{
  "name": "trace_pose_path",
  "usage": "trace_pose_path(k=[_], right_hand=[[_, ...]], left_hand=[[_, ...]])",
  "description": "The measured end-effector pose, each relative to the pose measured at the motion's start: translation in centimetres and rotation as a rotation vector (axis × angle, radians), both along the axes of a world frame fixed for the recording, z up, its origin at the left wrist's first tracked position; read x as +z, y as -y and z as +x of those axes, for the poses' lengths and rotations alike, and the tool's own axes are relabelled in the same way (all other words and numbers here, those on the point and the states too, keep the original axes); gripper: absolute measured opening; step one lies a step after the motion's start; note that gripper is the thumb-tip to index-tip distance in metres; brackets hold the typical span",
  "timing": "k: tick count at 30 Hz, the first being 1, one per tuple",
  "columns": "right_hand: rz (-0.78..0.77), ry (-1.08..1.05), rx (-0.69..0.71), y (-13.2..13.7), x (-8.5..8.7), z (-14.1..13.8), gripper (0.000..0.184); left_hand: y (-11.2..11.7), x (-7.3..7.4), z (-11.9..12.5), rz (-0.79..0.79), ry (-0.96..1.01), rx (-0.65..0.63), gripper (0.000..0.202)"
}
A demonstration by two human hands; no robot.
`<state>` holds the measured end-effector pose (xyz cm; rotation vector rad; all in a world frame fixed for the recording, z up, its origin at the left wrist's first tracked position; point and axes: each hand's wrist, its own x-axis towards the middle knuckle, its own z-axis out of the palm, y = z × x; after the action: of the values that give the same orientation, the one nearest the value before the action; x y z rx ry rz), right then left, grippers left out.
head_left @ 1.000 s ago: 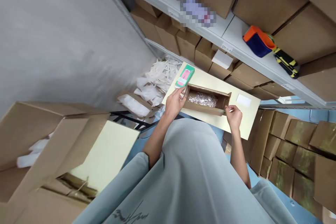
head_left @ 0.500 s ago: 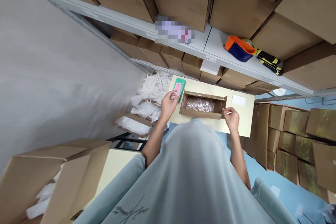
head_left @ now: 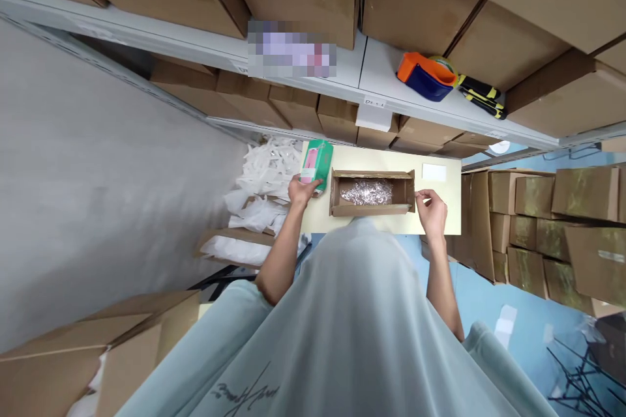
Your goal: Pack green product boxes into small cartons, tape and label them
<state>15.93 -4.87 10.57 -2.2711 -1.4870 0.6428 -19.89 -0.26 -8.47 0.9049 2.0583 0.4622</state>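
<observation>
In the head view, a green-and-pink box (head_left: 323,159) is held at its near end by the left hand (head_left: 303,190), pinched between the thumb and the fingers, at the left end of the pale yellow table (head_left: 452,203). Whether it is lifted clear of the tabletop cannot be told. Just to its right, an open cardboard box (head_left: 370,210) is set lengthwise on the table, and crinkled clear plastic wrap (head_left: 366,193) is contained in it. The thumb and fingertips of the right hand (head_left: 431,212) are brought together at the right end of the cardboard box; whether its edge is pinched or only touched cannot be made out. A white paper slip (head_left: 434,172) is laid on the table beyond that hand. On the shelf (head_left: 381,71) above, an orange-and-navy tape dispenser (head_left: 424,78) is placed beside black-and-yellow utility knives (head_left: 482,98). White scraps (head_left: 268,166) are heaped left of the table, and taped cartons (head_left: 533,195) are stacked to the right.
</observation>
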Motion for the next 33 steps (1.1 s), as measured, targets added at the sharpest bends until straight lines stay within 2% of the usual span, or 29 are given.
trace_pose_path(k=[2, 5, 7, 10, 12, 14, 16, 18, 19, 22, 24, 27, 30, 33], right_hand=[[0.027, -0.064, 0.079, 0.3, 0.0, -0.2, 0.04], [0.055, -0.15, 0.255, 0.2, -0.3, -1.0, 0.041], [0.027, -0.136, 0.381, -0.2, -0.6, -1.5, 0.04], [-0.11, -0.021, 0.553, -0.8, -1.0, -2.0, 0.039], [-0.201, 0.049, 0.615, -0.9, -1.2, -2.0, 0.038], [-0.255, 0.077, 0.617, -0.4, -1.3, -1.7, 0.033], [-0.285, 0.057, 0.586, 0.4, -1.5, -1.0, 0.029], [-0.3, -0.002, 0.536, 1.3, -1.6, -0.3, 0.029], [-0.304, -0.037, 0.502, 1.7, -1.7, 0.1, 0.036], [-0.315, -0.137, 0.39, 2.2, -1.9, 0.8, 0.073], [-0.324, -0.187, 0.367, 2.0, -2.0, 1.0, 0.085], [-0.32, -0.183, 0.445, 1.1, -2.1, 0.9, 0.078], [-0.288, -0.044, 0.522, 0.2, -2.6, 0.1, 0.058], [-0.325, 0.104, 0.553, -0.4, -3.4, -1.5, 0.042]], left_hand=[[0.6, 1.8, -1.5, 0.14, 0.074, 0.047, 0.06], [1.9, 6.0, -3.3, 0.458, 0.194, 0.055, 0.075], [2.6, 9.5, -3.7, 0.583, 0.238, -0.078, 0.082], [3.3, 14.5, -2.4, 0.605, 0.239, -0.313, 0.084], [3.5, 16.7, -0.6, 0.582, 0.245, -0.457, 0.078], [3.6, 17.8, 1.2, 0.56, 0.266, -0.582, 0.071], [3.8, 17.8, 2.6, 0.516, 0.28, -0.676, 0.068], [4.0, 17.2, 3.4, 0.44, 0.274, -0.742, 0.068], [4.1, 16.8, 3.6, 0.401, 0.267, -0.769, 0.068], [4.4, 15.3, 4.0, 0.335, 0.231, -0.833, 0.067], [4.5, 14.3, 4.6, 0.336, 0.204, -0.865, 0.062], [4.6, 12.3, 6.0, 0.382, 0.177, -0.897, 0.059], [4.7, 10.1, 7.6, 0.412, 0.129, -0.878, 0.072], [4.3, 8.2, 9.0, 0.359, 0.079, -0.849, 0.084]])
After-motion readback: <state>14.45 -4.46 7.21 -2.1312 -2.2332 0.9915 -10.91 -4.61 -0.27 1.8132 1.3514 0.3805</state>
